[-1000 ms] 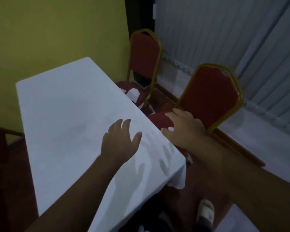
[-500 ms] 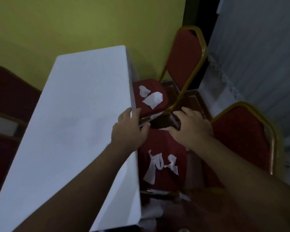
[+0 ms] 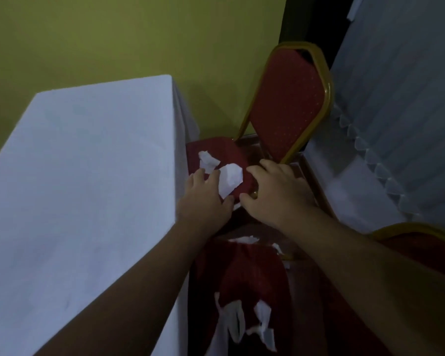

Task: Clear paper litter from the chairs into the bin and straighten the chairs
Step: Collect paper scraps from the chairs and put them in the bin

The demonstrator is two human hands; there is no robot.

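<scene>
Two red chairs with gold frames stand along the table's right side. The far chair (image 3: 288,98) has two white paper scraps on its seat: a small one (image 3: 208,160) and a larger one (image 3: 230,179). My left hand (image 3: 203,199) reaches over the seat's front edge, fingers spread, fingertips touching the larger scrap. My right hand (image 3: 275,194) hovers at the seat's right edge, fingers curled and apart, holding nothing. The near chair's seat (image 3: 244,283) lies under my forearms with torn paper strips (image 3: 247,322) on it. No bin is in view.
A table under a white cloth (image 3: 88,188) fills the left side, close against both seats. A yellow wall (image 3: 126,37) lies behind. Grey curtains (image 3: 401,86) hang at the right. The near chair's backrest (image 3: 427,242) shows at the right edge.
The view has swung from the table toward the far chair. Both hands moved forward from the near chair's area to the far seat, and the left hand now touches the larger scrap.
</scene>
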